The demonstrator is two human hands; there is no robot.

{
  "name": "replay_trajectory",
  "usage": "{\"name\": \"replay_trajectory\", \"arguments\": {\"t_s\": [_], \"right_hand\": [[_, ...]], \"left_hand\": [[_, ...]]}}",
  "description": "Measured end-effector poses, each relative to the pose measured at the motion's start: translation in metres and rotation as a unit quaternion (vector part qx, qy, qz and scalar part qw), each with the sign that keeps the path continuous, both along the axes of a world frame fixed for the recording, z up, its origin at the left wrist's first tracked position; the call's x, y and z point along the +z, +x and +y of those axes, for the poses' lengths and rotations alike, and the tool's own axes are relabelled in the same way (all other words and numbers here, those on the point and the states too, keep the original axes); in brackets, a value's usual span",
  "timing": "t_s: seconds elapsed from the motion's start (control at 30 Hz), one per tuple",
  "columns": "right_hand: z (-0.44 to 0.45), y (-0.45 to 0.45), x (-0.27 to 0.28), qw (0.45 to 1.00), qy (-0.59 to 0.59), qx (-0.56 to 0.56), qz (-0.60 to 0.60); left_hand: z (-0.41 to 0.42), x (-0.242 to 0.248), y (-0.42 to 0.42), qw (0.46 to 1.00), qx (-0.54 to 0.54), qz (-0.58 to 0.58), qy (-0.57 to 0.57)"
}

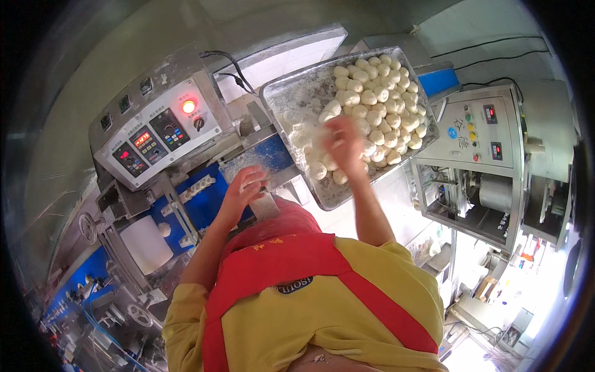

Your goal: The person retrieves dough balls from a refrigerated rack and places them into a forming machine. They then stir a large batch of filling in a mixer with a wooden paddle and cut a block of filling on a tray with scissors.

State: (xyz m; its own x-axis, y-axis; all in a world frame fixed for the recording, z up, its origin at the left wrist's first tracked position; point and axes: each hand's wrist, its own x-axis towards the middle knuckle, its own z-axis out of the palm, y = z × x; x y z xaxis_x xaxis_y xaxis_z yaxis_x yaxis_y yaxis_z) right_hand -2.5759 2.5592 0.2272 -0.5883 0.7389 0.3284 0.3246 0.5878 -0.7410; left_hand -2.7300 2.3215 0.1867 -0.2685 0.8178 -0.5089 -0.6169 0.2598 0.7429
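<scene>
A large metal tray (332, 199) holds many round pale dough balls (393, 107), heaped on its right side, with loose flour on its left side. Over the middle of the tray is my right hand (343, 142), blurred by motion; whether it holds dough cannot be told. My left hand (244, 186) is raised with curled, spread fingers near the end of a blue conveyor belt (272, 156), by a floury metal plate (265, 206). Nothing shows in its grasp. Shaped dough pieces (197, 188) lie in a row on the blue belt further left.
A control panel (162, 130) with a lit red lamp stands at the upper left. Below it are a white roller (146, 245) and a handwheel (88, 228). A metal machine cabinet (469, 135) with buttons stands right of the tray. A black cable (232, 63) hangs behind.
</scene>
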Motion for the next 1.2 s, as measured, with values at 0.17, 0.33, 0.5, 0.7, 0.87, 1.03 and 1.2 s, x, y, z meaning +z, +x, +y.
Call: {"name": "replay_trajectory", "arguments": {"t_s": [0.17, 0.33, 0.5, 0.7, 0.87, 1.03, 1.2], "right_hand": [[-0.04, -0.031, -0.025, 0.968, -0.071, 0.231, -0.071], [0.094, -0.001, -0.149, 0.888, 0.103, -0.015, -0.448], [0.133, 0.009, -0.156, 0.953, 0.019, 0.019, -0.302], [-0.013, -0.015, -0.025, 0.946, -0.123, 0.281, -0.102], [-0.116, -0.036, -0.013, 0.927, -0.052, 0.345, -0.14], [-0.085, -0.02, -0.048, 0.9, -0.276, 0.303, -0.147], [-0.058, -0.013, -0.044, 0.961, -0.192, 0.156, -0.127]], "left_hand": [[-0.009, -0.01, -0.008, 0.995, -0.025, -0.082, -0.057], [-0.073, -0.063, -0.027, 0.803, -0.112, 0.561, -0.167], [-0.095, -0.071, -0.008, 0.616, -0.209, 0.71, -0.271], [-0.025, -0.011, 0.008, 0.979, -0.01, 0.204, 0.013], [-0.017, -0.012, 0.01, 0.998, 0.035, 0.056, 0.008], [-0.05, -0.044, 0.013, 0.975, 0.089, 0.204, -0.023], [-0.08, -0.049, 0.005, 0.725, -0.04, 0.623, -0.29]]}}
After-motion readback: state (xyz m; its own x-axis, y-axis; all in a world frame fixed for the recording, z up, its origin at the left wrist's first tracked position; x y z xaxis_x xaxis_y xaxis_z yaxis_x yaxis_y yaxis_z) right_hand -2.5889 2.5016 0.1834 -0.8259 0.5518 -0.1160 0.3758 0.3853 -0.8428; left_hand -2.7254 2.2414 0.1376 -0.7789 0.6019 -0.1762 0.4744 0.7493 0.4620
